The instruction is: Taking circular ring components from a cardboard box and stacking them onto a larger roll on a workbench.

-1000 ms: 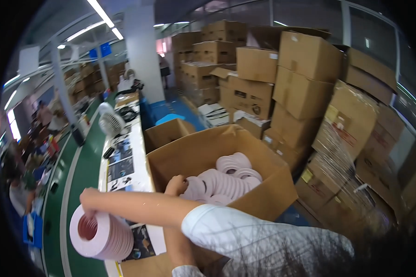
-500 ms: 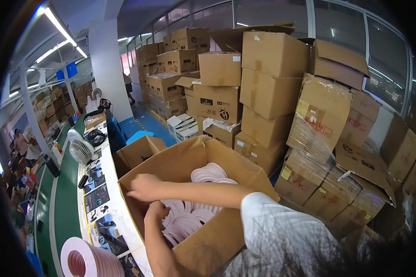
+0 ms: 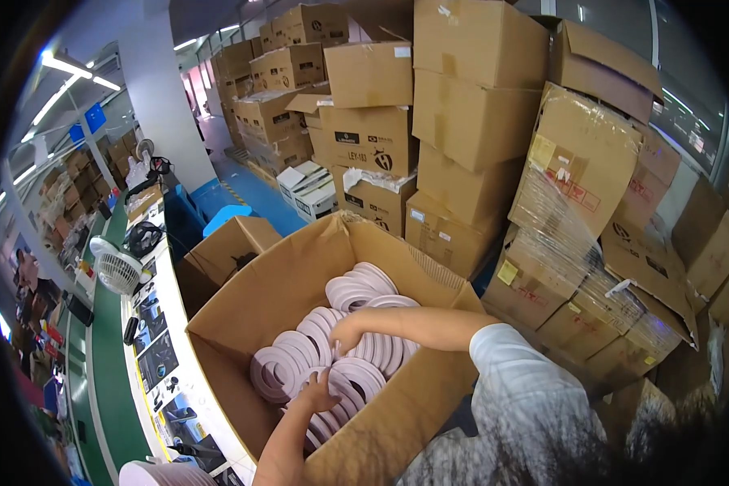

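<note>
Many flat, pale pinkish-white rings (image 3: 277, 371) lie in overlapping rows inside a large open cardboard box (image 3: 255, 293). My left hand (image 3: 319, 394) is low over the nearer rows, its fingers spread and touching the rings. Just beyond it, my right hand (image 3: 348, 330) reaches across from the right, fingers bent down close together among the rings in the middle. Its fingertips are partly hidden, so I cannot make out what lies between them. A stack of similar rings (image 3: 164, 474) stands outside the box at the lower left, cut off by the view's edge.
Along the box's left runs a white ledge with printed pictures (image 3: 158, 356), beside a green conveyor belt (image 3: 109, 348). A white fan (image 3: 117, 266) stands there. Another open carton (image 3: 223, 251) touches the far side. Tall carton stacks (image 3: 478, 121) and plastic-wrapped cartons (image 3: 571, 186) rise beyond and right.
Both hands have left the box's left wall. My right hand has moved right to the middle rings, my left hand toward the nearer rows. The view has tilted down, uncovering more rings.
</note>
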